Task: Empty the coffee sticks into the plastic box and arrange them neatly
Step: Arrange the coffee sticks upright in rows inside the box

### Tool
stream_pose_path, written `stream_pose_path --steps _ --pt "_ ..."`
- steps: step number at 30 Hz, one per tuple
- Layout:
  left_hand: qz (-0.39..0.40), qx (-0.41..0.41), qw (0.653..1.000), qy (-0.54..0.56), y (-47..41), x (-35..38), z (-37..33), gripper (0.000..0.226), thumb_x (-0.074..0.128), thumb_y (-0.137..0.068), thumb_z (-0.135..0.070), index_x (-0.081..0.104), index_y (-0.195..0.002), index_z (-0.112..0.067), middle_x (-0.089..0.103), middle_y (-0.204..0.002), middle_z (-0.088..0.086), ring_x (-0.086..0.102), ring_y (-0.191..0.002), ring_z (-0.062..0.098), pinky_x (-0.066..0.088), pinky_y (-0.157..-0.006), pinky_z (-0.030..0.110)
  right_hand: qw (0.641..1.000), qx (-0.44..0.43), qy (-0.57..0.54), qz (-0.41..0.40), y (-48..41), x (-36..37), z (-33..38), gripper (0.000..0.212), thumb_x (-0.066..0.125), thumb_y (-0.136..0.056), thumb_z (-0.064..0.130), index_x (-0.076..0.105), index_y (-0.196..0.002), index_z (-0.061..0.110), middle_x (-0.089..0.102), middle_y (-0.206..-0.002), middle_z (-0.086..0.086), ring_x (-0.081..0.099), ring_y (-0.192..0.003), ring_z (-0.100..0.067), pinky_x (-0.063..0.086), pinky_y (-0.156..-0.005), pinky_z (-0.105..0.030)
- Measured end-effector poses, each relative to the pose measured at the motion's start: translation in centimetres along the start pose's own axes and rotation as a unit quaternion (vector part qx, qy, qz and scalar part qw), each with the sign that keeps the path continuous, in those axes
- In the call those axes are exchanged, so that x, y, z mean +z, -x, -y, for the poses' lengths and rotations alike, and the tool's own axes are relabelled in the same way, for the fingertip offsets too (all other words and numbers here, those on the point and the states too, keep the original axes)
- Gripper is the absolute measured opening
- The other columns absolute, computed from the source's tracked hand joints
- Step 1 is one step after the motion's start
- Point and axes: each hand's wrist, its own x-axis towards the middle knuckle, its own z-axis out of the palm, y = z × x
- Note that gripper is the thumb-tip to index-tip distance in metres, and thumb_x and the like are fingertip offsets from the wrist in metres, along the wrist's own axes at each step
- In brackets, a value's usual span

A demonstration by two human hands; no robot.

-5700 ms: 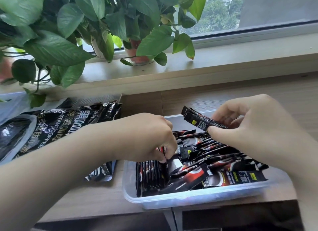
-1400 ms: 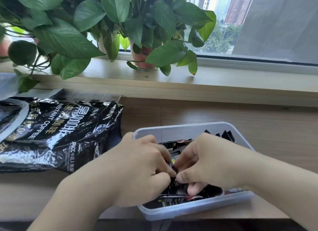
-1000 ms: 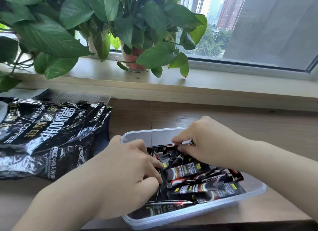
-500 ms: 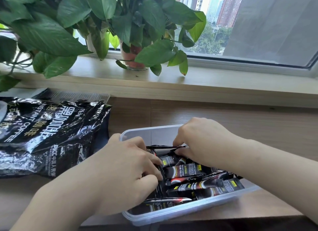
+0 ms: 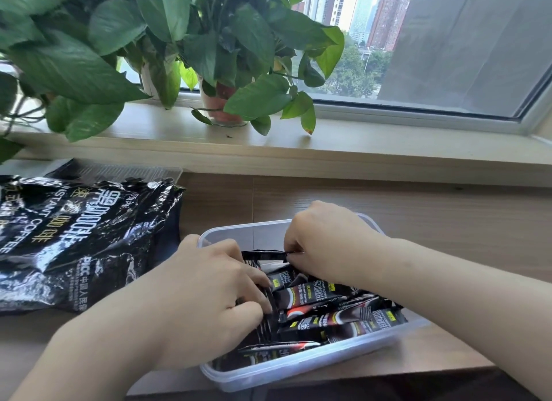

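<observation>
A clear plastic box (image 5: pixel 239 235) sits on the wooden desk in front of me, filled with several black coffee sticks (image 5: pixel 316 296). My left hand (image 5: pixel 206 296) is over the box's left side, its curled fingers pressed against a row of sticks standing on edge. My right hand (image 5: pixel 322 242) is over the far part of the box and pinches one black stick (image 5: pixel 263 255) that lies sideways above the pile. Loose sticks lie flat and crossed on the right side.
A crumpled black instant coffee bag (image 5: pixel 77 239) lies left of the box, partly on a clear lid (image 5: pixel 128 172). Potted plants (image 5: pixel 221 102) stand on the window sill (image 5: pixel 358 144) behind the desk. The desk's front edge (image 5: pixel 388 379) runs just below the box.
My right hand moved from the pile's middle to the far edge and lifted one stick sideways. My left hand stayed on the standing row at the left.
</observation>
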Motion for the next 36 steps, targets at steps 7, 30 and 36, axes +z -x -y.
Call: stream_pose_path --steps 7,30,36 --pt "0.020 0.009 1.000 0.004 0.3 -0.6 -0.4 0.074 0.006 -0.065 -0.055 0.056 -0.117 -0.065 0.041 -0.139 -0.048 0.030 -0.114 -0.009 0.023 -0.108 0.039 0.989 0.017 -0.117 -0.092 2.1 -4.0 -2.0 0.016 0.068 -0.085 0.029 0.079 -0.077 0.021 0.074 -0.069 0.013 0.062 -0.065 0.000 0.048 -0.069 -0.012" --pt "-0.040 0.016 0.998 0.046 0.7 -0.7 -0.3 0.083 0.005 -0.066 -0.054 0.052 -0.134 -0.058 0.038 -0.126 -0.032 0.016 -0.128 -0.014 0.009 -0.122 0.036 0.941 0.199 -0.252 0.103 3.3 -2.7 -0.2 0.015 0.074 -0.076 0.040 0.075 -0.074 0.025 0.076 -0.070 0.002 0.057 -0.046 -0.005 0.046 -0.048 -0.018" --pt "-0.181 0.027 0.975 0.123 0.7 -0.5 1.4 0.059 0.026 -0.077 -0.045 0.079 -0.101 -0.036 0.066 -0.104 -0.027 0.048 -0.120 -0.005 0.029 -0.118 0.047 0.957 0.178 -0.211 0.087 3.5 -1.2 0.3 0.017 0.068 -0.081 0.036 0.077 -0.076 0.021 0.072 -0.062 -0.002 0.066 -0.060 -0.022 0.057 -0.060 -0.026"
